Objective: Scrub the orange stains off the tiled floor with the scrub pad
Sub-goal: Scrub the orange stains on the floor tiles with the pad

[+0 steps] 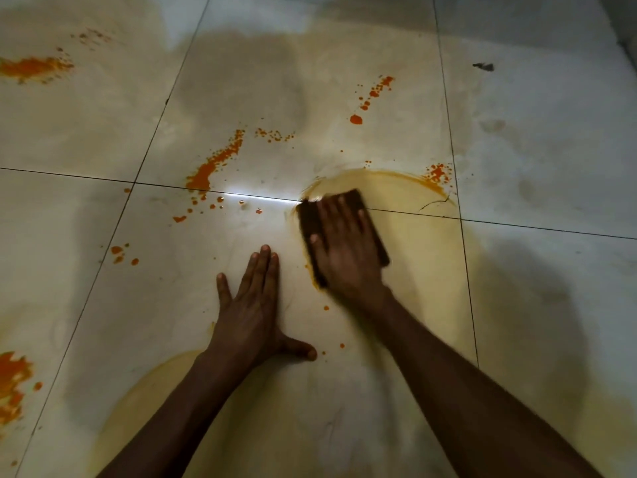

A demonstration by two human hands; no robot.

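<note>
My right hand (348, 250) presses flat on a dark rectangular scrub pad (308, 219) lying on the pale tiled floor (537, 160), over a grout line. A yellowish smeared film (406, 191) spreads around and beyond the pad. My left hand (253, 305) lies flat on the tile just left of the pad, fingers spread, holding nothing. Orange stains dot the floor: a long splash (206, 170) left of the pad, a speckled patch (437, 172) to the right, a trail of drops (374, 94) farther off.
More orange patches sit at the far left (32, 67) and at the near left edge (12, 381). A small dark scrap (483, 66) lies at the far right. A thin crack (434, 203) marks the tile right of the pad. Dark grout lines cross the floor.
</note>
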